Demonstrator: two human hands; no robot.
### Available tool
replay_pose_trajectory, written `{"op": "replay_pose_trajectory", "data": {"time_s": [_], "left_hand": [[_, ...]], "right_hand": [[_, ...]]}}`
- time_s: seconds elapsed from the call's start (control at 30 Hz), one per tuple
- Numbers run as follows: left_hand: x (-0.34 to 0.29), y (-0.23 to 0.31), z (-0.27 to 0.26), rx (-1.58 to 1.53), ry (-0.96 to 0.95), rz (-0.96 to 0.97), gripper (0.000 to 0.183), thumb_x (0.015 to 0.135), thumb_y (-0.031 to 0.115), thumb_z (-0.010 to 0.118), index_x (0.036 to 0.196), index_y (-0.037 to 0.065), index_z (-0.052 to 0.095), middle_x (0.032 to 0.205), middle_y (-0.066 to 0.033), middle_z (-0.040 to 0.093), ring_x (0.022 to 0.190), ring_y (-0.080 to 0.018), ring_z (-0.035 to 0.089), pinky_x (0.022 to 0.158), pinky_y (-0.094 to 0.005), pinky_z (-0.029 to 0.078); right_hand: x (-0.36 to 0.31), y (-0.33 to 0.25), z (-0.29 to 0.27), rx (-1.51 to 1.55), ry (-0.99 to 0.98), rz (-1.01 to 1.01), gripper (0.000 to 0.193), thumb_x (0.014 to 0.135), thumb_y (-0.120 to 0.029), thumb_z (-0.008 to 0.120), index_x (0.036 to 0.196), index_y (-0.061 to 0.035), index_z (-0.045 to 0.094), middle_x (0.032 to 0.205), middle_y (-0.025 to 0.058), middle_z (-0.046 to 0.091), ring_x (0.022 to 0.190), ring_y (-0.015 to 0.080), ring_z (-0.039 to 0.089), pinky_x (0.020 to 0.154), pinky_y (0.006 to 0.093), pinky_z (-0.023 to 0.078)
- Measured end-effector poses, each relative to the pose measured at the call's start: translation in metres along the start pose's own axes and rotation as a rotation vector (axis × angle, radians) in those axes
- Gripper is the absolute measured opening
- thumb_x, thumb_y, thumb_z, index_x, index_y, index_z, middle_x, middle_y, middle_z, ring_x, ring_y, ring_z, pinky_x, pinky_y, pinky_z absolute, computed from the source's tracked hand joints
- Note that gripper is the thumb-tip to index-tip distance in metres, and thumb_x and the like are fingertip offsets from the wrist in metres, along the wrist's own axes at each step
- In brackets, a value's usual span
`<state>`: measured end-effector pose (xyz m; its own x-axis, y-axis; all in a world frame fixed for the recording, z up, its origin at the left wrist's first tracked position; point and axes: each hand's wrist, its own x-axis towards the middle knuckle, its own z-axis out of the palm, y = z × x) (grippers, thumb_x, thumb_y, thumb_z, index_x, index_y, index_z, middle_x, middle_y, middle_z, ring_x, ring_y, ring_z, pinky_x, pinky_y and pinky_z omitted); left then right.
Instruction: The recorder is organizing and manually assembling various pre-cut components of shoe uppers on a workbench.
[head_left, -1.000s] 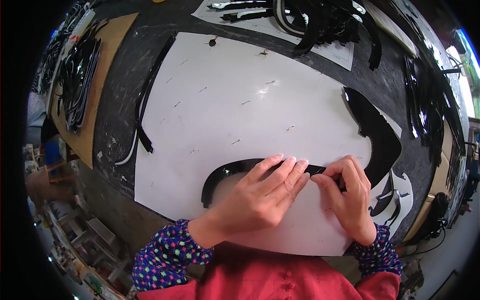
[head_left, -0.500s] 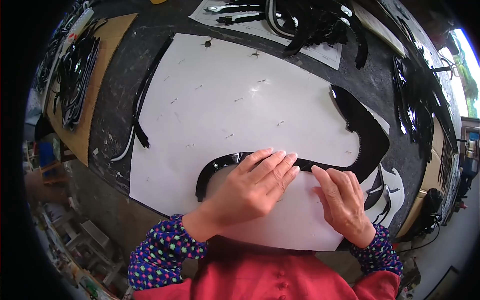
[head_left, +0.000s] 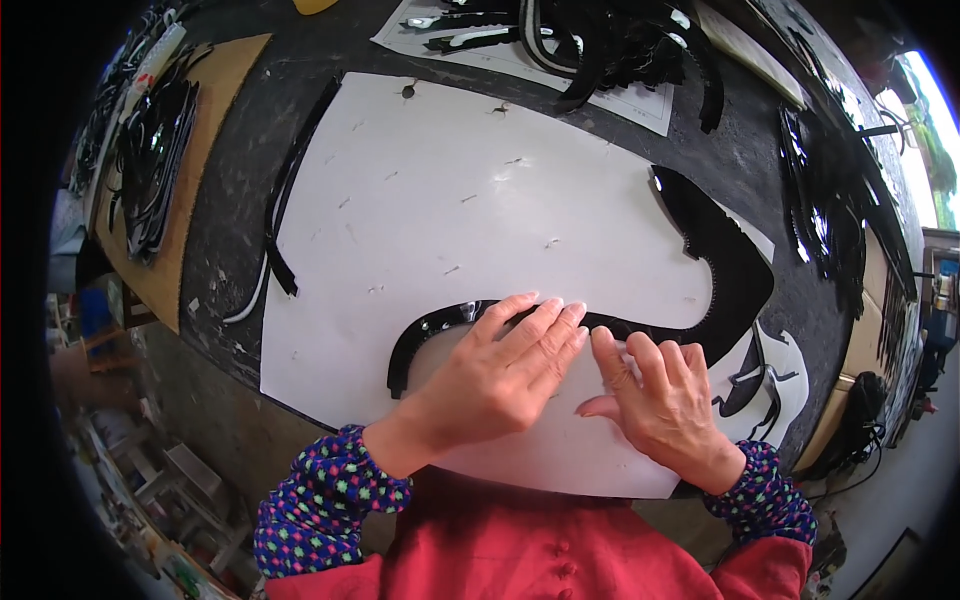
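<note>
A glossy black curved piece [head_left: 735, 285], like a cut leather or patent part, lies on a white board [head_left: 420, 210]. Its wide, notched end is at the right, and a narrow arm runs left and bends round toward me. My left hand [head_left: 505, 375] rests flat across the narrow arm, fingers stretched out, covering part of it. Just to its right, my right hand [head_left: 660, 395] touches the strip's near edge with bent fingertips. The thumb stands apart, and nothing shows between it and the fingers.
Thin black strips [head_left: 285, 200] lie along the board's left edge. A cardboard sheet [head_left: 222, 110] at the left bears a stack of dark strips. More black pieces [head_left: 640, 50] are heaped on paper at the back. White and black cut parts [head_left: 780, 380] sit at the right.
My right hand has slid left along the strip, closer to my left hand, and its thumb has spread outward. The left hand stays flat on the strip.
</note>
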<state>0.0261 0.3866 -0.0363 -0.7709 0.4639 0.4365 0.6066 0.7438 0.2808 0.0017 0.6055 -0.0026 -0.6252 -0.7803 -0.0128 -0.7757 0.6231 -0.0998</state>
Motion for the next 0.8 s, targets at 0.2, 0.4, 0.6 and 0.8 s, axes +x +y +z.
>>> {"op": "replay_pose_trajectory", "data": {"time_s": [0.2,0.4,0.6,0.8], "left_hand": [[-0.002,-0.001,0.003,-0.034,0.022,-0.007,0.029,0.079,0.001,0.06,0.106,-0.001,0.07,0.116,-0.0134,0.067,0.109,-0.0267,0.062,0.095,-0.0409,0.051],[-0.003,-0.005,0.006,-0.132,0.118,-0.035,0.03,0.072,-0.006,0.061,0.101,-0.004,0.068,0.111,-0.0137,0.068,0.105,-0.0279,0.064,0.089,-0.0399,0.056],[0.004,-0.001,0.003,-0.169,0.2,-0.102,0.023,0.067,-0.01,0.06,0.087,-0.004,0.069,0.1,-0.012,0.068,0.095,-0.0277,0.066,0.084,-0.0366,0.057],[-0.003,-0.007,0.004,-0.121,0.265,-0.152,0.02,0.065,-0.009,0.062,0.081,0.0,0.069,0.092,-0.0075,0.069,0.089,-0.0233,0.066,0.085,-0.0416,0.053]], "right_hand": [[0.004,0.012,-0.011,0.326,0.111,0.022,0.06,0.08,-0.02,0.074,0.133,-0.0008,0.052,0.101,0.0083,0.056,0.081,0.021,0.055,0.069,0.0339,0.043],[0.062,0.031,-0.024,0.228,0.506,0.096,0.053,0.082,0.01,0.059,0.133,0.0036,0.046,0.111,0.0193,0.057,0.097,0.0305,0.058,0.081,0.0384,0.049],[0.098,0.017,0.034,-0.023,0.41,0.05,0.062,0.081,-0.002,0.057,0.141,-0.0017,0.041,0.128,0.0129,0.046,0.119,0.0284,0.047,0.095,0.0408,0.037],[0.103,0.041,0.027,0.626,0.223,0.203,0.056,0.083,-0.002,0.053,0.138,-0.005,0.044,0.126,0.0125,0.051,0.12,0.0275,0.046,0.098,0.0426,0.035]]}}
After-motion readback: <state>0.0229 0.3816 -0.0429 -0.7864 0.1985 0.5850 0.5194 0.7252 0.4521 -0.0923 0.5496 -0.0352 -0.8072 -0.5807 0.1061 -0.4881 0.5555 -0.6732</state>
